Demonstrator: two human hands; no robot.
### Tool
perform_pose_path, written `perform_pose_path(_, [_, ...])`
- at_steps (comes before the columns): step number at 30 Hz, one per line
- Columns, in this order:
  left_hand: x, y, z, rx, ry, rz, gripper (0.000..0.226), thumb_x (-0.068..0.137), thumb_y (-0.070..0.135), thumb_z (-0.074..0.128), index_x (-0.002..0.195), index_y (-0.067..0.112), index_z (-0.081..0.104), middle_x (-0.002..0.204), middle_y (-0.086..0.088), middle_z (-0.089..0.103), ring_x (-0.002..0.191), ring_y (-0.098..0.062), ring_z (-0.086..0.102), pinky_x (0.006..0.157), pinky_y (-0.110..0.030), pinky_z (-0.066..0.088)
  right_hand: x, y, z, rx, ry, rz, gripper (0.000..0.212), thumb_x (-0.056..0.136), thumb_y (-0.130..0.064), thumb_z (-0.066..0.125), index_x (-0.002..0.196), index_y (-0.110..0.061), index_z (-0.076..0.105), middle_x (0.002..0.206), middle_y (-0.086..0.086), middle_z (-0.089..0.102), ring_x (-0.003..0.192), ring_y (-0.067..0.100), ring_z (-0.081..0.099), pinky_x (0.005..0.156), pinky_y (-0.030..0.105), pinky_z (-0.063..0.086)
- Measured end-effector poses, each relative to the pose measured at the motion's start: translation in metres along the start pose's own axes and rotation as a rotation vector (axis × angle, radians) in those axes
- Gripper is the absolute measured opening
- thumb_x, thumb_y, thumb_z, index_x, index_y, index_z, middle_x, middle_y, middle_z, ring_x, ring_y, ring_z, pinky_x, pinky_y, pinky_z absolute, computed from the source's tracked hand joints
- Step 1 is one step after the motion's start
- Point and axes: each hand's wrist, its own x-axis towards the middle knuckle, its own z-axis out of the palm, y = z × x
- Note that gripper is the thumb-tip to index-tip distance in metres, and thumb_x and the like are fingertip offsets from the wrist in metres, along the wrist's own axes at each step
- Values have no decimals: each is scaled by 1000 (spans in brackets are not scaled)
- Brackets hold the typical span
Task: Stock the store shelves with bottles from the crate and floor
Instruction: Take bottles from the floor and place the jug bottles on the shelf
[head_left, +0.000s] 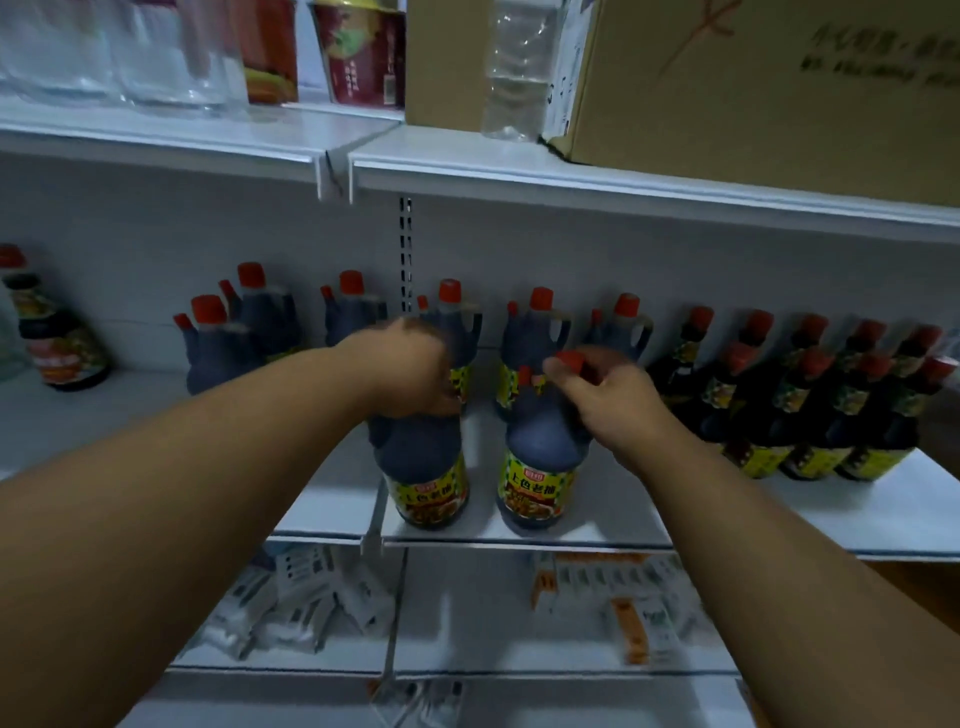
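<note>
Two dark soy sauce bottles with yellow labels stand near the front edge of the white middle shelf (597, 525). My left hand (410, 369) grips the top of the left bottle (423, 467), hiding its cap. My right hand (605, 392) pinches the red cap of the right bottle (537, 467). Behind them runs a row of matching red-capped jugs (535, 332) along the back wall.
Slimmer dark bottles (810, 400) crowd the shelf's right side, and a single bottle (57, 332) stands at far left. The upper shelf carries a cardboard box (769, 88), a clear water bottle (519, 67) and cup noodles (358, 52). White packets (291, 597) lie on the lower shelf.
</note>
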Motion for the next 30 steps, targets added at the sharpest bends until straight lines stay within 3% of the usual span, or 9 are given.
perform_pose_path(3, [28, 7, 0, 119, -74, 9, 39, 90, 47, 57, 65, 18, 51, 66, -2, 53, 66, -19, 50, 65, -30, 40, 30, 13, -6, -167, -106, -55, 29, 94, -36, 60, 85, -9, 66, 77, 8, 64, 77, 24, 60, 70, 35, 44])
perform_pose_path(6, [54, 6, 8, 171, -71, 12, 41, 89, 51, 54, 74, 14, 62, 69, -2, 59, 66, -18, 54, 66, -32, 46, 55, 31, -13, -197, -169, -103, 30, 96, -35, 57, 69, -24, 53, 63, -8, 51, 64, 9, 50, 60, 28, 31])
perform_pose_path(9, [70, 7, 10, 182, -64, 41, 38, 88, 52, 55, 76, 17, 64, 70, 0, 62, 70, -18, 59, 71, -34, 51, 73, 47, -13, -91, -176, -157, 27, 96, -36, 58, 71, -28, 55, 63, -9, 53, 68, 13, 55, 67, 27, 36])
perform_pose_path(14, [79, 16, 12, 231, -36, 88, 37, 82, 63, 58, 79, 26, 57, 69, 9, 54, 71, -15, 54, 65, -28, 43, 81, 49, -13, -91, -202, -181, 28, 93, -38, 61, 68, -27, 59, 65, -3, 60, 67, 12, 57, 68, 30, 42])
perform_pose_path(19, [76, 6, 36, 171, 328, 52, 62, 80, 78, 31, 81, 24, 60, 81, 3, 56, 74, -20, 59, 64, -35, 52, 68, 61, -5, -156, -123, -116, 25, 91, -40, 63, 76, -21, 58, 65, -7, 57, 67, 10, 56, 62, 26, 36])
perform_pose_path(21, [76, 5, 44, 45, 490, 64, 59, 86, 70, 29, 78, 21, 60, 82, 0, 58, 74, -25, 59, 61, -33, 48, 64, 68, 0, -214, -98, -103, 23, 89, -44, 63, 99, -23, 63, 90, -1, 66, 91, 19, 62, 75, 28, 43])
perform_pose_path(24, [75, 8, 53, -62, 609, 70, 45, 93, 52, 38, 82, 16, 62, 87, -7, 61, 79, -30, 59, 66, -34, 43, 41, 71, 6, -317, 42, 22, 57, 86, -45, 64, 135, -19, 51, 127, 11, 55, 118, 30, 51, 95, 33, 41])
perform_pose_path(27, [52, 11, 71, -353, 862, -81, 31, 94, 34, 49, 105, 9, 63, 105, -14, 60, 96, -33, 56, 83, -37, 43, -2, 64, 16, -375, 359, -124, 44, 84, -39, 60, 116, -8, 61, 114, 16, 57, 108, 34, 52, 90, 36, 42])
perform_pose_path(30, [11, 22, 108, -809, 1089, -470, 28, 91, 21, 54, 116, 9, 54, 114, -12, 55, 107, -26, 51, 94, -35, 41, -36, 56, 42, -314, 248, -110, 28, 85, -25, 67, 108, -9, 61, 108, 12, 54, 101, 32, 52, 83, 36, 43])
